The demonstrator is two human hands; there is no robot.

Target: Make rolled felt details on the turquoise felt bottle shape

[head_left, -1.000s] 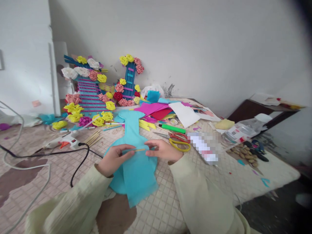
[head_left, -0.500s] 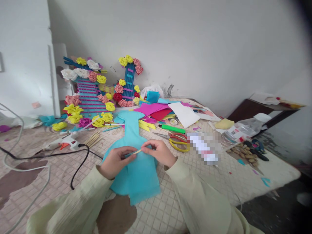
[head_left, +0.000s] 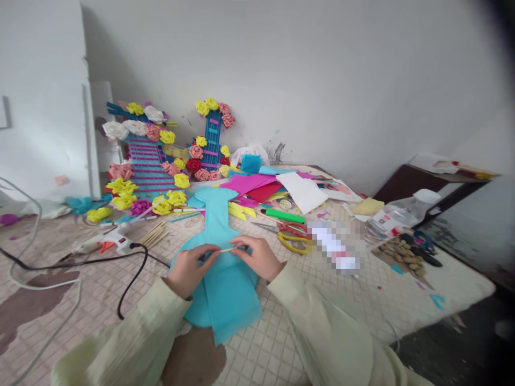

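Note:
Between my two hands is a thin, pale wooden stick (head_left: 226, 250), lying almost level. My left hand (head_left: 190, 269) pinches its left end between thumb and fingers. On the other end, the fingertips of my right hand (head_left: 260, 258) are closed. Beneath both hands lies a light-blue guitar-shaped piece (head_left: 216, 217) with a long neck and a rounded body. A light-blue sheet of paper (head_left: 235, 303) rests across its lower body and reaches past its near edge.
A white glue gun (head_left: 116, 239) with a black cord lies left, beside several wooden sticks (head_left: 155, 234). Scissors (head_left: 293, 242), a green marker or cutter (head_left: 285, 216) and coloured paper (head_left: 245, 183) are behind. Flower-decorated models (head_left: 148, 161) stand by the wall; a plastic bottle (head_left: 402, 214) lies right.
My hands have drawn slightly closer together, and the stick has turned from slanted to nearly level. The blue bit seen along the stick at my left fingers no longer shows. The view has tilted slightly.

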